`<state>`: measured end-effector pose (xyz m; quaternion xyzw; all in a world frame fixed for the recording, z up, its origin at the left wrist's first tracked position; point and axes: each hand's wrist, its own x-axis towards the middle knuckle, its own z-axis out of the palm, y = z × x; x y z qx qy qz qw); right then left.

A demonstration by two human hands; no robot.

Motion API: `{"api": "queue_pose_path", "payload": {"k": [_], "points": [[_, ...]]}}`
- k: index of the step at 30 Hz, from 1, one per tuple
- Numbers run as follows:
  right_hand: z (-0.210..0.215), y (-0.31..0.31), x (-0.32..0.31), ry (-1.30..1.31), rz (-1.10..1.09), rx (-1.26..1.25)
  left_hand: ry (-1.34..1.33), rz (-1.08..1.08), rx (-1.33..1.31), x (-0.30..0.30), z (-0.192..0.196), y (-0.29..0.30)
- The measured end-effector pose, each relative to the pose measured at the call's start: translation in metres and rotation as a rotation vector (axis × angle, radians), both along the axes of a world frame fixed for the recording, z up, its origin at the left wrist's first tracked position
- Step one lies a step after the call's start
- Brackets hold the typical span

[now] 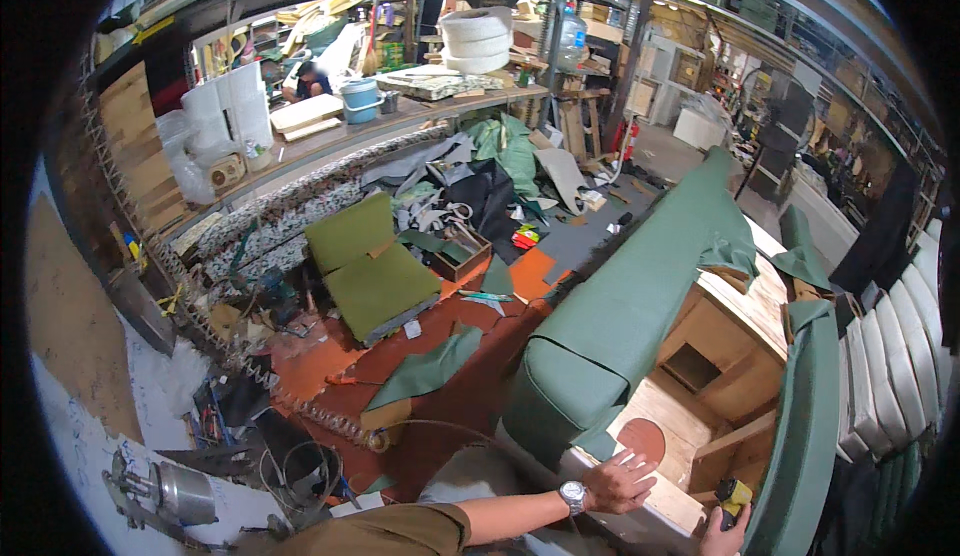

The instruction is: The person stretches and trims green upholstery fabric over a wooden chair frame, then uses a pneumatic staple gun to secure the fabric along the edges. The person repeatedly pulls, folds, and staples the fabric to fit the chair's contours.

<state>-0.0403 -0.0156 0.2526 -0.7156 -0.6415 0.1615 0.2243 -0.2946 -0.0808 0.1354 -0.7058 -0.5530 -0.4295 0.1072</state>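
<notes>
A long sofa frame, partly covered in green upholstery (600, 326), stretches away from me on the right. Its open wooden inside (735, 356) shows panels and a round reddish patch (641, 441). My left hand (620, 483), with a watch on the wrist, lies with fingers stretched out on the near wooden edge, close to a loose flap of the green cover. To its right, my right hand (722, 534) grips a yellow-and-black staple gun (733, 499) beside the green-covered right rail (800, 416). The lower part of that hand is cut off by the picture's edge.
Green cushions (375, 281) stand left on the red-orange floor, near fabric scraps (425, 366) and a coiled air hose (340, 426). A metal canister (183, 494) is at lower left. White padded panels (890, 346) lean at right. Behind a workbench (390, 121) sits another person (312, 84).
</notes>
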Motion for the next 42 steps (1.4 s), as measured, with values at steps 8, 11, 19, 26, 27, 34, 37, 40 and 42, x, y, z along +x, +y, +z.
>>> {"api": "queue_pose_path", "payload": {"k": [8,11,19,26,27,34,37,40,42], "points": [[0.000,0.000,0.001,0.013,0.030,0.043,-0.026,-0.007,0.044,0.000,0.005,-0.001],[0.004,-0.003,-0.002,0.007,0.017,0.029,-0.035,-0.012,0.071,-0.001,0.005,-0.001],[0.007,-0.006,-0.005,-0.011,-0.020,-0.018,-0.026,-0.005,0.041,0.001,0.000,-0.001],[-0.001,0.000,0.000,-0.006,0.001,0.006,-0.013,0.005,0.024,0.000,0.001,0.000],[-0.004,0.001,0.002,0.002,-0.012,-0.015,-0.007,0.002,0.020,0.000,0.001,0.000],[-0.023,0.009,0.008,0.111,0.062,0.196,0.027,0.029,0.031,-0.002,0.004,0.000],[-0.022,0.010,0.008,0.091,0.020,0.156,0.029,0.029,0.027,-0.004,0.008,0.001],[-0.018,0.008,0.005,0.045,-0.016,0.143,0.061,0.020,0.026,-0.006,0.013,0.001],[-0.013,0.007,0.002,0.071,0.003,0.166,0.085,0.018,0.027,-0.007,0.017,0.000]]}}
